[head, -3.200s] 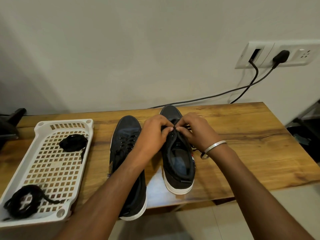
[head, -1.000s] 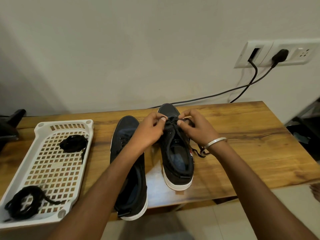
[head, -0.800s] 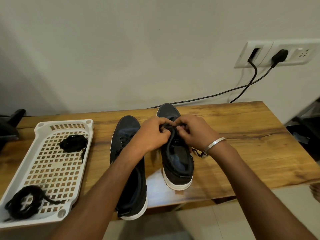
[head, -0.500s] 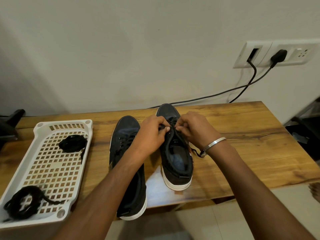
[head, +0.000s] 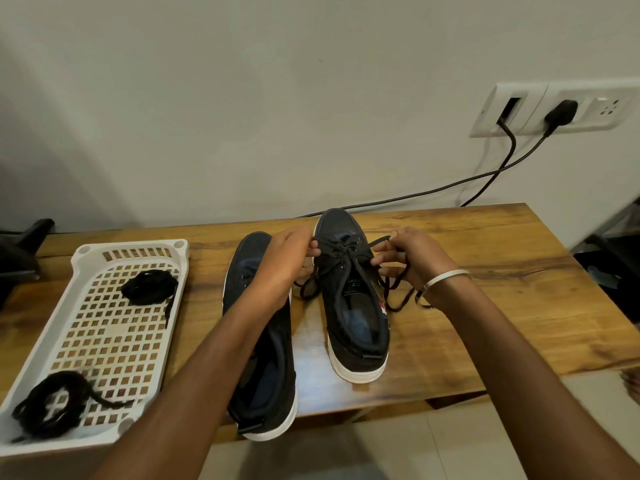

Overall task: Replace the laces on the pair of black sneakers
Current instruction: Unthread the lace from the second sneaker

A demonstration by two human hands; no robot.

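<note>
Head view looks down at a wooden surface against a pale wall. Two black sneakers with white soles sit side by side near the middle, toes toward the far edge. Left sneaker has its heel hanging a bit over the near edge, and the left forearm crosses over it. Right sneaker sits further back, fully on the surface, and it's the one being handled.

Left hand is curled at the sneaker's left side, pinching a strand of the black lace. Right hand is curled on the other side, pinching the other end, so the lace is pulled out sideways across the eyelets. Loose loops of it trail onto the surface beside the shoe. A metal bangle is on the right wrist.

Over at the left edge sits a white plastic tray with a grid bottom. One bundle of black lace lies near its far end, another bundle in its near left corner.

On the wall, top right, a socket plate has two black cables plugged in.
</note>
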